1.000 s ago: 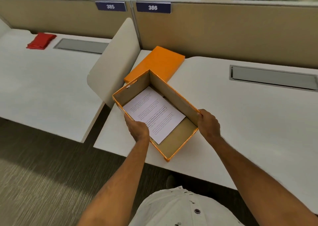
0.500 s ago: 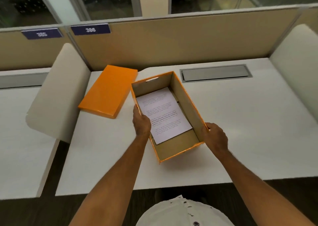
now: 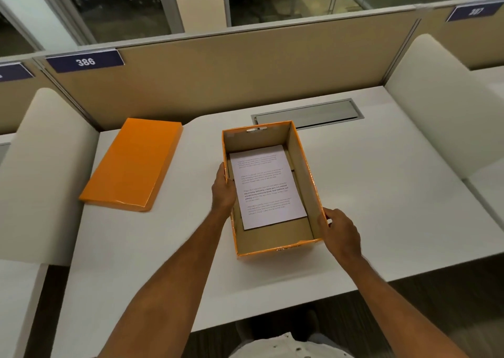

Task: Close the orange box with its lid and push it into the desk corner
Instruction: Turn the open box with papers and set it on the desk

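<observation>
- On the white bench (image 3: 368,194) right in front of me sits the orange box (image 3: 305,186), open on top, with a printed sheet (image 3: 266,186) flat on its floor.
- My left hand (image 3: 224,188) is curled over the box's left wall, my right hand (image 3: 339,231) wraps the near right corner. Both are closed on cardboard, nothing else in them.
- The lid (image 3: 133,164) lies flat on the bench, well off to the left near the back corner by the partition (image 3: 231,76).
- My guess: thin cardboard, nearly empty, so really light. The walls will probably flex if I squeeze, so a low grip near the corners seems smarter.
- The lid looks shallow and floppy-ish; I'd take it by both long edges and square it up before pressing down.
- The bench looks smooth, so the box should slide easily. I'd push low so it doesn't tip.
</observation>
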`<act>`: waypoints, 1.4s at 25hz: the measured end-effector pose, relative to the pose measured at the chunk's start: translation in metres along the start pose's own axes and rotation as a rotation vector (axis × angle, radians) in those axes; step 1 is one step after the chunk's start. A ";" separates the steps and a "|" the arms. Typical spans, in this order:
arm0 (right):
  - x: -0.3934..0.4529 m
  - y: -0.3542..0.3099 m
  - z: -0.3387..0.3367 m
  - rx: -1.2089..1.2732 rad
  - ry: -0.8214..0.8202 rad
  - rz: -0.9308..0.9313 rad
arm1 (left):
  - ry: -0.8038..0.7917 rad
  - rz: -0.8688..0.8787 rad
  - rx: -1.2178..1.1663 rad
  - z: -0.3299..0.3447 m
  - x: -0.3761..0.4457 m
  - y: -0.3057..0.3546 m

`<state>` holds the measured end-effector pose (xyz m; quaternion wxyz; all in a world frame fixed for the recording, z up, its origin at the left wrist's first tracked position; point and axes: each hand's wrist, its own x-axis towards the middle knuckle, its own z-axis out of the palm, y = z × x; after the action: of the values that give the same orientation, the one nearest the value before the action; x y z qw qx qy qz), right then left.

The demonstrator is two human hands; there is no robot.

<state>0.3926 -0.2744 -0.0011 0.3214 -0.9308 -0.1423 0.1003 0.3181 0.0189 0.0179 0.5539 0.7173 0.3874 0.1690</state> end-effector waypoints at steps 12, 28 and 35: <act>0.006 0.011 0.012 -0.048 -0.018 0.007 | -0.027 -0.074 0.044 0.010 0.005 -0.019; 0.020 -0.011 0.002 -0.089 0.069 -0.240 | 0.094 -0.187 0.064 0.010 -0.017 -0.024; 0.044 -0.083 0.036 -0.012 -0.053 -0.535 | 0.266 -0.243 0.020 -0.043 -0.047 -0.042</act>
<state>0.4069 -0.1771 0.0188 0.3272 -0.8590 -0.3923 0.0353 0.2438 0.0155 0.0021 0.5070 0.6418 0.5430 0.1904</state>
